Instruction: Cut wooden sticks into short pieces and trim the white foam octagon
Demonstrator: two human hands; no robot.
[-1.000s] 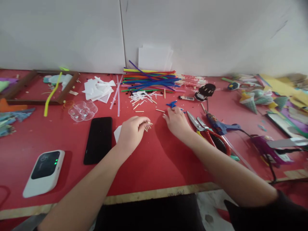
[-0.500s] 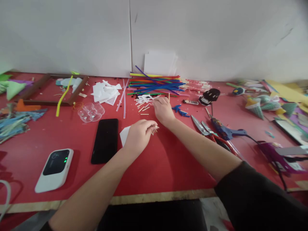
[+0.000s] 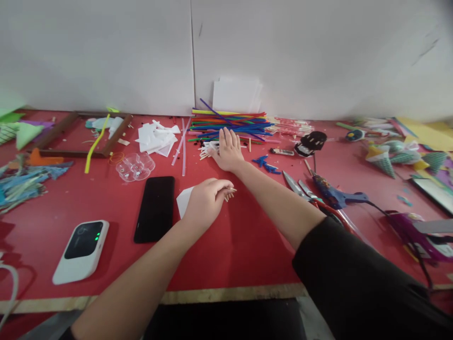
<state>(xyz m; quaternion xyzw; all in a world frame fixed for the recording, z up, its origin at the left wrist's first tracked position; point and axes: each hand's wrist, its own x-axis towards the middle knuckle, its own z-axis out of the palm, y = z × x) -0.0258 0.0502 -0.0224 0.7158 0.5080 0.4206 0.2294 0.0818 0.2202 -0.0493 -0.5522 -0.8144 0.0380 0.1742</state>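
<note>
Several short wooden sticks (image 3: 229,195) poke out from the curled fingers of my left hand (image 3: 205,200), which is closed on them above the red table. Beneath that hand lies a white sheet of paper (image 3: 183,202), partly covered. My right hand (image 3: 229,152) is flat with fingers spread, palm down over a small pile of short white and wooden sticks (image 3: 205,149). Its fingertips reach toward a bundle of coloured pipe cleaners (image 3: 230,123). Just right of it sit short blue pieces (image 3: 266,164) and a single upright-looking stick (image 3: 249,145).
A black phone (image 3: 155,209) and a white hotspot device (image 3: 80,251) lie at left. Scissors (image 3: 296,185), a blue glue gun (image 3: 336,192) and a purple tool (image 3: 417,236) are at right. A brown frame (image 3: 71,153), clear plastic case (image 3: 135,166) and paper scraps (image 3: 155,137) stand farther back.
My right hand has gone from fingers bent among the loose sticks to lying flat and spread, slightly left and farther forward over them. My left hand keeps its sticks in nearly the same place.
</note>
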